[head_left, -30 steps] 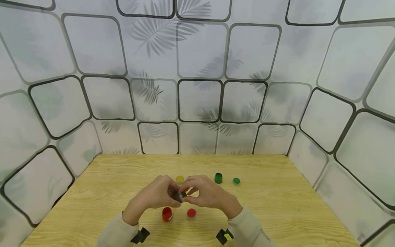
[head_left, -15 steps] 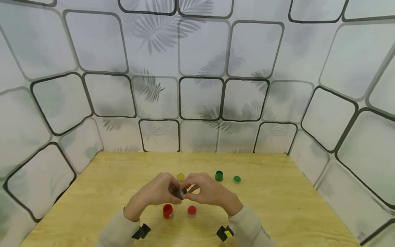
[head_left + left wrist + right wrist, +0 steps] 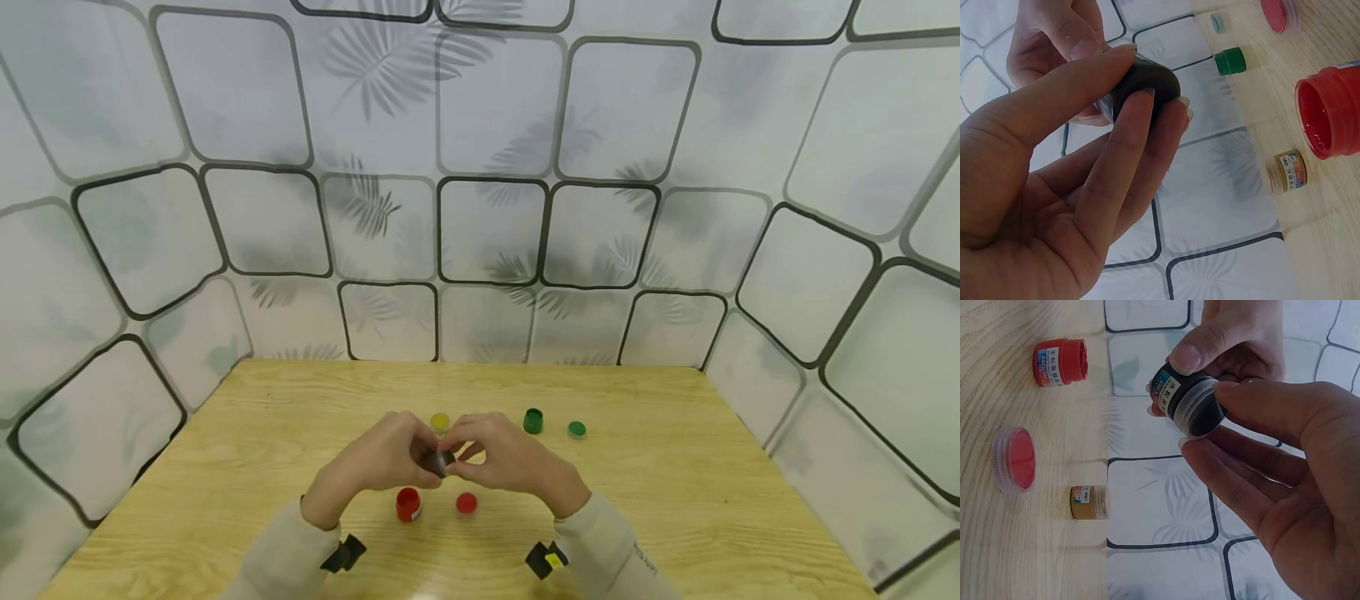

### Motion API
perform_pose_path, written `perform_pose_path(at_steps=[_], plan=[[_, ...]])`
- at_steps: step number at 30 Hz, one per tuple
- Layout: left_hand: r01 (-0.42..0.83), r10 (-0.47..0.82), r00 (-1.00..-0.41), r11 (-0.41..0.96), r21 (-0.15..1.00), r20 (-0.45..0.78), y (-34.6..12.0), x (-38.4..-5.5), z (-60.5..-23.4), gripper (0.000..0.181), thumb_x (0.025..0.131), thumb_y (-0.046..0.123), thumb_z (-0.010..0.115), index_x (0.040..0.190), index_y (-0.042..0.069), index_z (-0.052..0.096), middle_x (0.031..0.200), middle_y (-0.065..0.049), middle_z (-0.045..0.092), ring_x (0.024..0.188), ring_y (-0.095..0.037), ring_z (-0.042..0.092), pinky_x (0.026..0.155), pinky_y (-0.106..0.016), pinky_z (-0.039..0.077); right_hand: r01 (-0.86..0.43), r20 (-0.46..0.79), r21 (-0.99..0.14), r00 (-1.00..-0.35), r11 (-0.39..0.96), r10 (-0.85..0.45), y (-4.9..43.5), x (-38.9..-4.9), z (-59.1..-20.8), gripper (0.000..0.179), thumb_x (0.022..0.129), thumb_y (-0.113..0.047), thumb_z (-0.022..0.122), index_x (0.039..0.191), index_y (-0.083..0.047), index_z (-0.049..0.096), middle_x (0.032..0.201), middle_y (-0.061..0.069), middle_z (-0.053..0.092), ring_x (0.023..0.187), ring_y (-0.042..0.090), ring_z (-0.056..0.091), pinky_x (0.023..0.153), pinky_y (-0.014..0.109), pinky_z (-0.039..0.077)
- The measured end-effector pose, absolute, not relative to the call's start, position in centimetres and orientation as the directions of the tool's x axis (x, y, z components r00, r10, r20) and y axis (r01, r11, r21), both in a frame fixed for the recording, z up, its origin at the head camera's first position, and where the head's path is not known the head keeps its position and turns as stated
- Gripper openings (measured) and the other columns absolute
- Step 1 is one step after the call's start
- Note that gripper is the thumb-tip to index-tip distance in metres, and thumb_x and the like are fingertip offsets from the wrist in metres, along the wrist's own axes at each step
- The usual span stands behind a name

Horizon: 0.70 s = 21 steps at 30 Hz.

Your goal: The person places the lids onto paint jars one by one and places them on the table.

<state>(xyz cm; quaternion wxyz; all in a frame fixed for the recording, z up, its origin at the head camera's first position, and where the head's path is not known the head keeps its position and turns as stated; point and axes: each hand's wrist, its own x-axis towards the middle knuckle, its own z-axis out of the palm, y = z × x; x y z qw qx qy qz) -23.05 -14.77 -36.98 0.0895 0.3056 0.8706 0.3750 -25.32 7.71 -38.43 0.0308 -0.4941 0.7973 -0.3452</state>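
In the head view my left hand (image 3: 386, 454) and right hand (image 3: 498, 450) meet over the middle of the table. Between them is a small black paint jar (image 3: 1172, 394) with a white label, tilted on its side. My left thumb and fingers grip its dark body. The right thumb and fingertips pinch the clear ridged lid (image 3: 1194, 412), which sits on the jar's mouth. Nearest below the hands are an uncapped red paint jar (image 3: 408, 505) and its red lid (image 3: 467, 503). A yellow paint jar (image 3: 440, 422) with a lid on stands just behind the hands.
Farther back to the right, a green paint jar (image 3: 533, 421) stands uncapped beside a green lid (image 3: 577, 430). The light wooden table (image 3: 675, 500) is bordered by a patterned backdrop (image 3: 487, 233) at the back and both sides.
The head view has tilted slightly down, so table, jars and hands sit higher in it. Both hands keep hold of the black jar and lid, with only slight finger shifts.
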Motion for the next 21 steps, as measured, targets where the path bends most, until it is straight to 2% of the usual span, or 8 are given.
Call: perform_pose_path(at_steps=[21], plan=[[0.471, 0.6, -0.796, 0.533, 0.703, 0.079, -14.68, -22.91, -36.94, 0.012, 0.081, 0.003, 0.084, 0.091, 0.009, 0.08, 0.08, 0.001, 0.076, 0.068, -0.006, 0.069, 0.063, -0.02, 0.056, -0.74, 0.266, -0.601, -0.542, 0.302, -0.797, 7.73, -25.26, -38.46, 0.021, 0.099, -0.011, 0.07, 0.119, -0.006, 0.073, 0.113, 0.007, 0.074, 0.098, 0.008, 0.072, 0.082, 0.015, 0.058]])
